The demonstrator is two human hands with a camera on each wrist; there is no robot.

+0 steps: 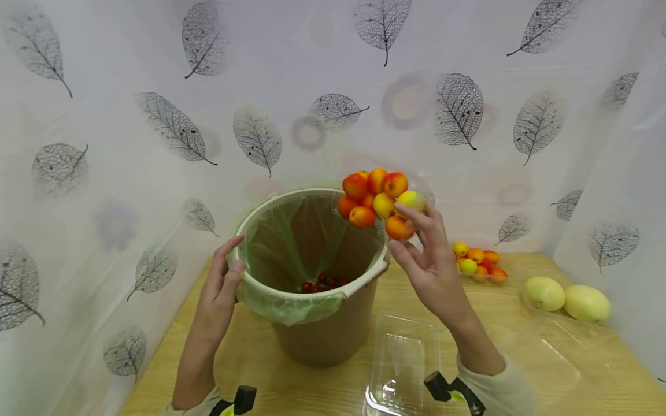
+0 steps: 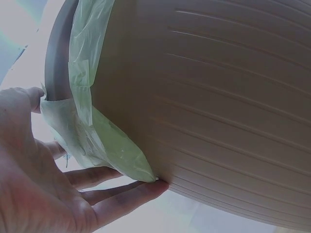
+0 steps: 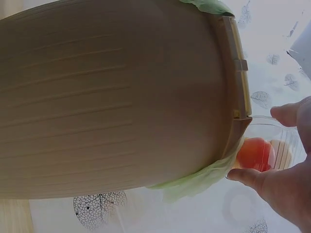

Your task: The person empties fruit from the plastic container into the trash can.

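A brown trash bin (image 1: pixel 325 341) with a pale rim stands on the table, lined with a light green plastic bag (image 1: pixel 291 231). Several dark red cherry-like fruits (image 1: pixel 322 283) lie at the bottom. My left hand (image 1: pixel 213 303) grips the rim on the left side, fingers against the outside in the left wrist view. Over the right rim, my right hand (image 1: pixel 437 271) holds a tilted clear plastic box (image 3: pixel 272 127) between thumb and fingers. Small orange and yellow fruits (image 1: pixel 362 217) are in the box, their kind unclear; the bin's edge partly hides them in the right wrist view.
An open clear plastic box (image 1: pixel 403 358) lies in front of the bin on the right. Behind my right hand sits another group of small orange and yellow fruits (image 1: pixel 476 260). Two pale yellow melon-like fruits (image 1: pixel 588 303) rest at the far right. A leaf-patterned curtain (image 1: pixel 312 69) surrounds the table.
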